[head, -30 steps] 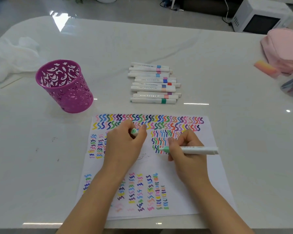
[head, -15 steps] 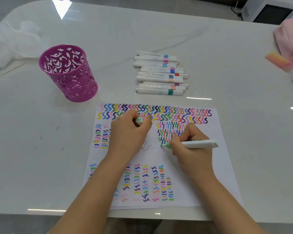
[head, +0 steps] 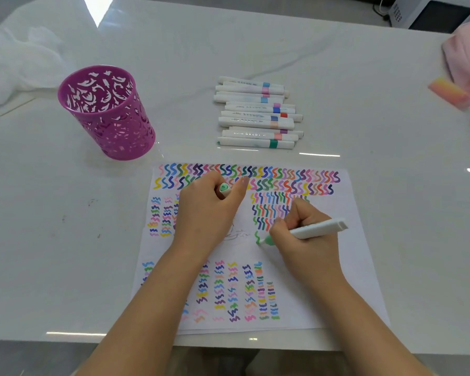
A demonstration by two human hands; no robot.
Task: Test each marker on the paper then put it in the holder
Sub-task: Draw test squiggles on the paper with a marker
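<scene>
Two hands, left to right: the holder (head: 106,112) stands upright beyond and left of both, nearer the left hand (head: 206,213), which clasps the cap (head: 224,188); the right hand (head: 301,240) grips the marker (head: 315,229), lying crosswise, tip leftward on the paper (head: 350,267)

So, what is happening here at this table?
The person's right hand holds a white marker with a green tip and draws a green squiggle on the white paper sheet. The left hand, resting on the paper, grips the marker's green cap. The purple perforated holder shows no markers inside; a pile of capped white markers lies beyond the sheet.
</scene>
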